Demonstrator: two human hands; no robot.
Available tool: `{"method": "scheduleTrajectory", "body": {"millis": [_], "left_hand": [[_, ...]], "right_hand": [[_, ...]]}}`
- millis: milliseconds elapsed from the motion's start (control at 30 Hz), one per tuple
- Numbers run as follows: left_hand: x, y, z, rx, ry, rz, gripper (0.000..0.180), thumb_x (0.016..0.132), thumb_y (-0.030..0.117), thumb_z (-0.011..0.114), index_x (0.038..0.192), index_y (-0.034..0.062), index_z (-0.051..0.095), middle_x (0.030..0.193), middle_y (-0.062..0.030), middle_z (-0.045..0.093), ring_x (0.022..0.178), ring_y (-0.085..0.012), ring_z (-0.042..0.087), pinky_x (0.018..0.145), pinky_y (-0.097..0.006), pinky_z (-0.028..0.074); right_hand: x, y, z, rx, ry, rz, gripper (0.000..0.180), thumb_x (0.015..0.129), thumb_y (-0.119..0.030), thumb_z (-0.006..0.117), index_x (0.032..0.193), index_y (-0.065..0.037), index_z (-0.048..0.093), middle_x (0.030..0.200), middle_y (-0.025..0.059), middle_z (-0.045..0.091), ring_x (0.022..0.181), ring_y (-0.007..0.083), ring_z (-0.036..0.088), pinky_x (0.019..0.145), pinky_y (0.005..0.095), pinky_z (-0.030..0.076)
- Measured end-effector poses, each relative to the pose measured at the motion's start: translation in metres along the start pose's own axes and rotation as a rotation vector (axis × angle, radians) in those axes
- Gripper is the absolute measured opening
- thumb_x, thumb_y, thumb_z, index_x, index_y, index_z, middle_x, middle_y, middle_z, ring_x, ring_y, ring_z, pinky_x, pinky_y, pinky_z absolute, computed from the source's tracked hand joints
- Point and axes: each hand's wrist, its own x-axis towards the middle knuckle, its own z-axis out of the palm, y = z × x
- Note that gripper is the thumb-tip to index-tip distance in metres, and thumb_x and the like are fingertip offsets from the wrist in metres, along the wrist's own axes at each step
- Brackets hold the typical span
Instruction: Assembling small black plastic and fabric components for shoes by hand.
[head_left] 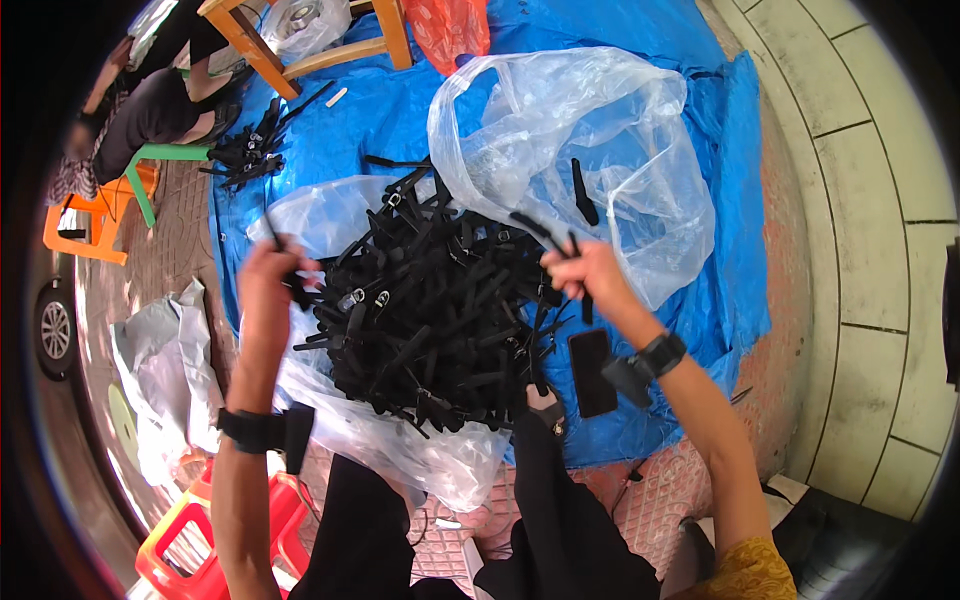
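From my remote post I judge the black straps point(430, 310), heaped on plastic point(430, 462), light and half-stiff, best taken mid-length, as the right hand point(583, 268) pinches at least one and the left hand point(270, 272) (blurred, fingers curled) grips another beside the heap.

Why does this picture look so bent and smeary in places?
Head view: fisheye distortion curves the pale tiles at right; the picture's corners go black; motion probably blurs the left hand; bright highlights streak the clear plastic bag.
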Motion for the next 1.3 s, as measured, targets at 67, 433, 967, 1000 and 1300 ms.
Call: {"method": "scheduleTrajectory", "body": {"millis": [67, 433, 967, 1000, 1300], "left_hand": [[-0.022, -0.021, 0.02, -0.093, -0.099, -0.182, 0.013, 0.076, 0.003, 0.046, 0.088, 0.0, 0.049, 0.071, -0.0064, 0.052, 0.057, -0.0147, 0.055, 0.05, -0.027, 0.045], [-0.064, -0.061, 0.046, 0.25, -0.435, -0.462, 0.007, 0.078, 0.007, 0.049, 0.082, 0.0015, 0.05, 0.065, -0.0057, 0.051, 0.049, -0.0131, 0.051, 0.045, -0.025, 0.041], [-0.068, -0.08, 0.041, 0.954, -0.447, 0.003, 0.04, 0.071, 0.03, 0.063, 0.096, -0.0002, 0.055, 0.074, -0.0216, 0.06, 0.075, -0.0362, 0.059, 0.067, -0.04, 0.046], [-0.069, -0.079, 0.043, 0.95, -0.445, -0.001, 0.04, 0.071, 0.03, 0.063, 0.096, -0.0002, 0.055, 0.074, -0.0216, 0.06, 0.075, -0.0362, 0.059, 0.067, -0.04, 0.046], [-0.066, -0.087, 0.043, 1.268, -0.58, 0.236, 0.027, 0.07, 0.025, 0.063, 0.08, 0.0018, 0.055, 0.071, -0.0169, 0.059, 0.07, -0.0347, 0.058, 0.061, -0.041, 0.047]], "right_hand": [[-0.017, 0.028, 0.02, 0.136, -0.036, 0.103, 0.021, 0.07, -0.014, 0.061, 0.085, 0.002, 0.06, 0.06, 0.0045, 0.057, 0.043, 0.0067, 0.047, 0.039, 0.0196, 0.035], [-0.009, 0.008, -0.012, 0.404, 0.076, 0.123, 0.021, 0.073, -0.007, 0.057, 0.09, 0.005, 0.055, 0.06, 0.0079, 0.054, 0.042, 0.0094, 0.045, 0.038, 0.0212, 0.033], [0.016, 0.048, -0.097, -1.367, 0.39, -0.022, 0.038, 0.061, -0.016, 0.07, 0.095, -0.004, 0.058, 0.092, 0.0152, 0.058, 0.091, 0.0327, 0.054, 0.075, 0.0418, 0.043], [0.003, 0.052, -0.103, -1.447, 0.391, 0.039, 0.039, 0.062, -0.015, 0.069, 0.098, -0.005, 0.057, 0.094, 0.0144, 0.057, 0.092, 0.0321, 0.053, 0.076, 0.0415, 0.043], [-0.005, 0.023, 0.029, -0.88, -0.01, -0.988, 0.03, 0.059, -0.002, 0.06, 0.089, -0.004, 0.058, 0.085, 0.0088, 0.057, 0.086, 0.0273, 0.053, 0.077, 0.0355, 0.043]]}}
